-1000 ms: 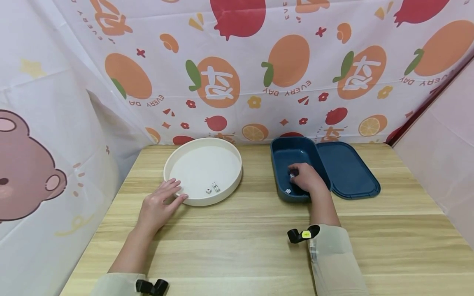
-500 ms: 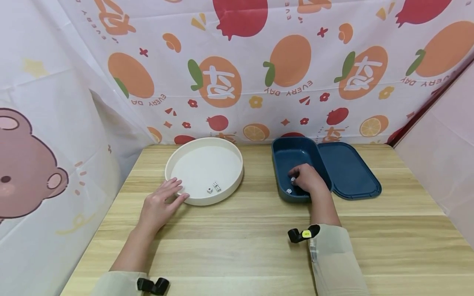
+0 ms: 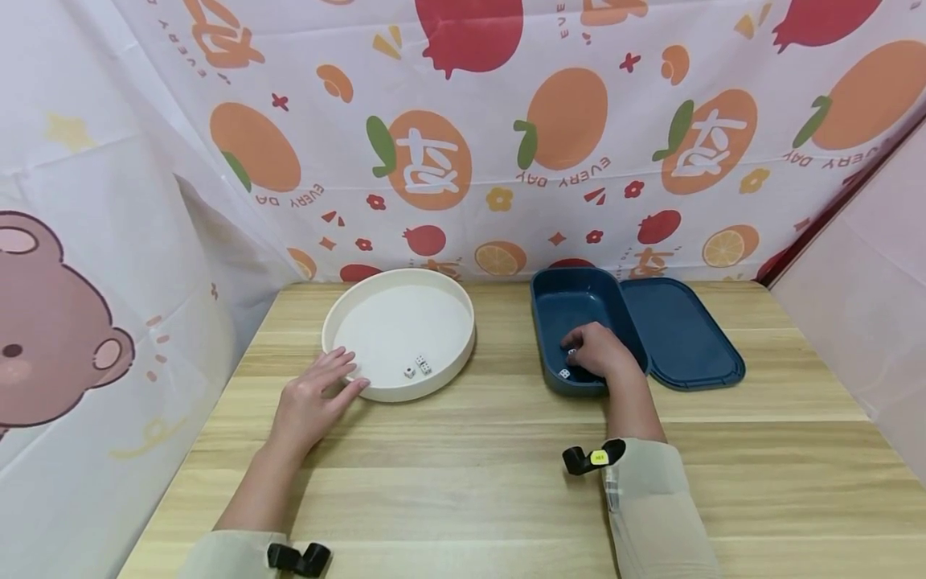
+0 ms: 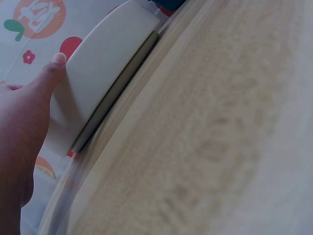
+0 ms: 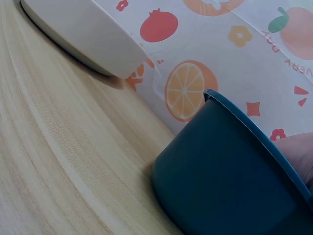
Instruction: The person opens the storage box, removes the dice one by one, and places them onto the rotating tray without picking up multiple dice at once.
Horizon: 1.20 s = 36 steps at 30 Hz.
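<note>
My left hand [image 3: 311,402] rests on the near-left rim of a round white tray [image 3: 463,346], its fingers spread and the thumb touching the rim. Several small white dice [image 3: 424,367] lie near the front of that tray. Inside the dark blue rectangular box [image 3: 544,354], my right hand [image 3: 602,351] has its fingers curled round a white die [image 3: 571,352], only partly visible between them. Another die [image 3: 564,374] lies on the box floor near the front wall. The right wrist view shows the box wall [image 5: 225,176] hiding most of the right hand [image 5: 298,152].
A dark blue lid [image 3: 683,334] lies flat against the box's right side. All stand on a light wooden table [image 3: 463,482]. A fruit-print cloth [image 3: 499,145] hangs behind the table's back edge, and a white cloth with a bear [image 3: 58,330] hangs at the left.
My right hand's fingers shift slightly inside the box around the die, which is now less exposed than half a second ago. The left hand and tray keep their places.
</note>
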{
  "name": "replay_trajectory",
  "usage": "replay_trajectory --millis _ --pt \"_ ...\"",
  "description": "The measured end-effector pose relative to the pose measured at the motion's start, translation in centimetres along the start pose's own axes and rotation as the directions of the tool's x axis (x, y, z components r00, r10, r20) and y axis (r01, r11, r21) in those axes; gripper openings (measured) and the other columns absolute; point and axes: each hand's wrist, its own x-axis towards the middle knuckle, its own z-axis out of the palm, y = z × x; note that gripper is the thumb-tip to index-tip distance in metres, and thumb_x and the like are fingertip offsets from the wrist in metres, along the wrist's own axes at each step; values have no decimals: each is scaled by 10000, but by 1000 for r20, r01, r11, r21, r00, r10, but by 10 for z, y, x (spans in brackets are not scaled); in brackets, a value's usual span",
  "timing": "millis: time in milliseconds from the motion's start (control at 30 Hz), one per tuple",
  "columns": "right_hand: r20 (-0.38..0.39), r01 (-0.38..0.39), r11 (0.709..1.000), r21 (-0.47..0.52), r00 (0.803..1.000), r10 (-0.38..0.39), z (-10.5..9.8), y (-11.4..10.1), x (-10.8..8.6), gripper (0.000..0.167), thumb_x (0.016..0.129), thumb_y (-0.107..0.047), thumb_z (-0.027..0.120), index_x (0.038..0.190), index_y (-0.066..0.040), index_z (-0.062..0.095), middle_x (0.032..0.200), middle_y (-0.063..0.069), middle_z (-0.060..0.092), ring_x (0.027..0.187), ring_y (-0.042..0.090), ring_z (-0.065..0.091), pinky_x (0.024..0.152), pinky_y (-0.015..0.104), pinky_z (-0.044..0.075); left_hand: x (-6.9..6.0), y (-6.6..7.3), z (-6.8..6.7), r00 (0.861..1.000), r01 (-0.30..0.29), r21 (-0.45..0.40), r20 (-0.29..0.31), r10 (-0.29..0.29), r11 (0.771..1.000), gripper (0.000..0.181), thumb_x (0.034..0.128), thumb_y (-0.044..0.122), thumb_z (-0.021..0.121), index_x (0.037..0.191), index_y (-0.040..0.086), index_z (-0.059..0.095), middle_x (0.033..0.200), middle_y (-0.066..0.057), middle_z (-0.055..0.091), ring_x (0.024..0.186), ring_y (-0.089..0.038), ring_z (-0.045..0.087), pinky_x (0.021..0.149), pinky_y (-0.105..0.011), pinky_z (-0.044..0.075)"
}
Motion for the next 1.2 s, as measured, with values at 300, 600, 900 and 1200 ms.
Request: replay_trajectory --millis 300,600,900,1200 --pt "-2 26 999 42 1000 -26 0 0 -1 234 930 -139 632 1142 -80 712 1142 129 665 1012 272 573 950 460 534 0 1 -1 1000 0 -5 1 0 1000 377 694 192 873 1012 17 768 1125 -142 729 1133 -344 654 1123 -413 438" --pt "-40 92 995 34 995 -90 -1 -2 -1 210 937 -144 615 1116 -90 711 982 99 645 899 252 551 785 351 508 0 0 -1 1000 -4 -14 -5 4 1000 373 691 184 873 1008 17 768 1114 -139 733 1130 -334 657 1133 -391 432" --pt "-91 80 996 47 993 -75 -3 -2 0 239 990 -198 574 1145 -86 719 1159 128 669 968 260 601 930 444 564 3 -2 -1 1000 -3 -15 -5 3 1000 379 689 185 875 1011 18 768 1119 -138 732 1135 -329 656 1148 -358 417" --pt "-123 -14 984 175 992 36 -8 -6 -2 234 970 -192 608 1171 -125 707 1191 119 656 1015 287 579 962 451 552 5 -1 -2 1000 3 -9 12 -3 1000 377 694 188 871 1013 16 767 1126 -139 730 1133 -339 654 1117 -424 443"
